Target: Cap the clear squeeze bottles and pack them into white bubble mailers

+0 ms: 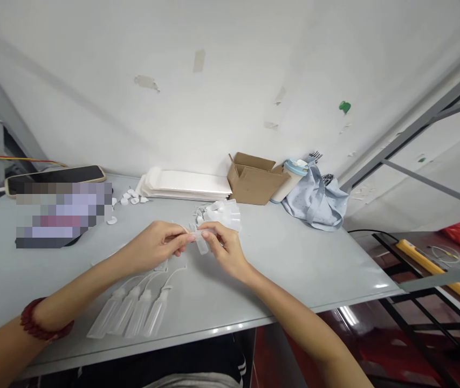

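Over the middle of the table, my left hand (160, 245) and my right hand (225, 250) meet at a small clear plastic bottle (198, 235). The right fingers and thumb grip its body. My left thumb and fingers are pinched at its other end, hiding the detail there. Several similar bottles (136, 312) lie side by side near the front edge, each with a thin white tube at its neck. Just beyond my right hand is a pile of more clear bottles (225, 213). Small white caps (132, 196) are scattered further back on the left.
Along the wall stand a stack of white flat packets (191, 184), an open cardboard box (254, 186), a cup with a blue lid (292, 180) and a light blue cloth bag (314, 205). A phone (63, 175) leans at the back left. Beyond the table's right edge lies a yellow power strip (436, 267).
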A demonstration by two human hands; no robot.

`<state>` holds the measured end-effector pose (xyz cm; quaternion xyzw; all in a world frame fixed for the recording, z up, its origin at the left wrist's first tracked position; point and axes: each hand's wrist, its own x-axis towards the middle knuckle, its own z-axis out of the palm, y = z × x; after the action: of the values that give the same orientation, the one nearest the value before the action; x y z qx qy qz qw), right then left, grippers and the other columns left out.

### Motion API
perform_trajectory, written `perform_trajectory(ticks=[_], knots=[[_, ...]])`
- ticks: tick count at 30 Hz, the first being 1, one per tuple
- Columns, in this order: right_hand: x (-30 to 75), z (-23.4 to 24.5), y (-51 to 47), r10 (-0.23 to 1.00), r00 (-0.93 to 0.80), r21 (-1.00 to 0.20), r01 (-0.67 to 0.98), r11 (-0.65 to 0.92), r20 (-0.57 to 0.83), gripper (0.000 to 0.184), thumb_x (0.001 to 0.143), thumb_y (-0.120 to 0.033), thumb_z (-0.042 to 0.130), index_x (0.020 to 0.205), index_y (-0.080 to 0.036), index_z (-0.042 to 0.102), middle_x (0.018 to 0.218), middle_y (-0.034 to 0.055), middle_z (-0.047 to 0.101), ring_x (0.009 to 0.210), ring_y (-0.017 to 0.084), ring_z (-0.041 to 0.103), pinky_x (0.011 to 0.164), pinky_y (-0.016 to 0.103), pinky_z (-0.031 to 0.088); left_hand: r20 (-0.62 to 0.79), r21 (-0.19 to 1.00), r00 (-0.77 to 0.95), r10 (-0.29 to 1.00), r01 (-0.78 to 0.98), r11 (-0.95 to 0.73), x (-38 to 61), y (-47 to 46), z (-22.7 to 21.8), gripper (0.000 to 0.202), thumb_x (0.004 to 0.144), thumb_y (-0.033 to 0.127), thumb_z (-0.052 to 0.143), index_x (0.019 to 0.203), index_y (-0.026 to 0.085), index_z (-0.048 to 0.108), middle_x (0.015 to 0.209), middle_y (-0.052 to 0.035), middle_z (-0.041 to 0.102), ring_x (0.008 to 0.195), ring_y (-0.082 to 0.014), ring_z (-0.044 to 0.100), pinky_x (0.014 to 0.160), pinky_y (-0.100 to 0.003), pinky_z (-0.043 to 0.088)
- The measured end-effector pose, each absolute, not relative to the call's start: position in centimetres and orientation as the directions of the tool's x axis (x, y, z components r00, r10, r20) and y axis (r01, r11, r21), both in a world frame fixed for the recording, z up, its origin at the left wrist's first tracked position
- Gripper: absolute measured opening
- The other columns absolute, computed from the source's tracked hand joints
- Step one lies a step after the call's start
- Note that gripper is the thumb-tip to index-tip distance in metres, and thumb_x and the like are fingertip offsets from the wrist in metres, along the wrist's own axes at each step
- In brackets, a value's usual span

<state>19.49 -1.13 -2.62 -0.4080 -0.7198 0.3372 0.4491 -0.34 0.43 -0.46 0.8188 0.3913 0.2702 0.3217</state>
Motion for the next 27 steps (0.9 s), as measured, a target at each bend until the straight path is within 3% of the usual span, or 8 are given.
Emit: perform_trajectory(ticks=[4, 6, 10, 13, 17, 21, 24, 27], knots=[[19.6, -2.7, -0.9, 0.931, -0.249, -0.913, 0.243, 0.327, 0.267, 0.035, 0.092, -0.050, 0.050, 0.093, -0.017, 0.061, 0.058, -0.0062, 0.042, 0.049, 0.008, 0.035, 0.048, 0.022, 0.029, 0.562, 0.472, 0.532, 0.633, 0.422, -0.774, 0.0, 0.5, -1.9, 0.030, 0.098, 0.030, 0.046, 0.078, 0.018, 0.065, 0.072, -0.0017, 0.070, 0.065, -0.0150, 0.063, 0.063, -0.026, 0.047], [19.5, -2.8, -0.7, 0.948, -0.236, -0.946, 0.190, 0.263, 0.215, 0.039, 0.090, -0.056, 0.051, 0.088, -0.018, 0.060, 0.054, -0.0079, 0.036, 0.047, 0.008, 0.031, 0.046, 0.022, 0.027, 0.681, 0.311, 0.527, 0.509, 0.421, -0.852, 0.2, 0.5, -2.6, 0.024, 0.099, 0.025, 0.045, 0.088, 0.016, 0.065, 0.077, -0.0039, 0.070, 0.066, -0.0160, 0.063, 0.062, -0.027, 0.047], [19.3, -2.5, -0.8, 0.974, -0.213, -0.992, 0.079, 0.100, 0.081, 0.045, 0.084, -0.064, 0.056, 0.072, -0.020, 0.053, 0.049, -0.0094, 0.030, 0.044, 0.007, 0.027, 0.042, 0.021, 0.026, 0.734, 0.056, 0.577, 0.358, 0.474, -0.879, 0.4, 0.3, -3.0, 0.019, 0.099, 0.020, 0.045, 0.092, 0.016, 0.062, 0.075, -0.0040, 0.066, 0.065, -0.0167, 0.061, 0.060, -0.029, 0.047], [19.2, -1.9, -1.0, 0.975, -0.218, -1.000, 0.002, -0.028, -0.028, 0.050, 0.079, -0.064, 0.062, 0.061, -0.022, 0.042, 0.047, -0.0103, 0.026, 0.041, 0.006, 0.023, 0.038, 0.021, 0.023, 0.732, -0.066, 0.614, 0.295, 0.495, -0.866, 0.6, 0.1, -2.7, 0.017, 0.100, 0.019, 0.045, 0.094, 0.015, 0.061, 0.074, -0.0039, 0.065, 0.066, -0.0176, 0.062, 0.061, -0.029, 0.047], [19.3, -1.4, -1.0, 0.966, -0.246, -0.994, -0.061, -0.092, -0.075, 0.048, 0.076, -0.060, 0.066, 0.061, -0.021, 0.043, 0.048, -0.0107, 0.026, 0.041, 0.006, 0.021, 0.037, 0.021, 0.023, 0.707, -0.075, 0.635, 0.311, 0.504, -0.860, 0.5, 0.3, -2.8, 0.018, 0.099, 0.020, 0.047, 0.091, 0.014, 0.061, 0.074, -0.0049, 0.066, 0.066, -0.0179, 0.063, 0.059, -0.029, 0.047], [19.8, -1.4, -0.5, 0.980, -0.177, -0.994, 0.034, 0.099, 0.092, 0.038, 0.081, -0.055, 0.063, 0.075, -0.018, 0.060, 0.048, -0.0087, 0.037, 0.043, 0.008, 0.033, 0.044, 0.023, 0.032, 0.699, 0.036, 0.593, 0.400, 0.529, -0.848, -0.5, 1.2, -2.5, 0.023, 0.099, 0.025, 0.046, 0.086, 0.016, 0.063, 0.077, -0.0045, 0.069, 0.071, -0.0176, 0.066, 0.064, -0.028, 0.047], [20.5, -1.5, 0.2, 0.975, -0.051, -0.963, 0.153, 0.221, 0.215, 0.035, 0.085, -0.049, 0.061, 0.095, -0.016, 0.069, 0.056, -0.0041, 0.052, 0.050, 0.010, 0.044, 0.052, 0.024, 0.037, 0.636, 0.068, 0.543, 0.548, 0.668, -0.741, -2.1, 2.0, -1.3, 0.033, 0.101, 0.028, 0.038, 0.084, 0.017, 0.064, 0.079, -0.0061, 0.070, 0.074, -0.0200, 0.065, 0.069, -0.031, 0.047], [21.4, -1.8, 1.1, 0.944, 0.026, -0.900, 0.313, 0.304, 0.328, 0.033, 0.088, -0.041, 0.059, 0.107, -0.017, 0.071, 0.076, 0.0019, 0.065, 0.062, 0.012, 0.052, 0.060, 0.025, 0.044, 0.475, 0.085, 0.408, 0.780, 0.861, -0.501, -4.6, 3.0, 0.1, 0.032, 0.099, 0.027, 0.037, 0.101, 0.015, 0.066, 0.103, -0.0117, 0.070, 0.091, -0.0261, 0.064, 0.072, -0.034, 0.046]])
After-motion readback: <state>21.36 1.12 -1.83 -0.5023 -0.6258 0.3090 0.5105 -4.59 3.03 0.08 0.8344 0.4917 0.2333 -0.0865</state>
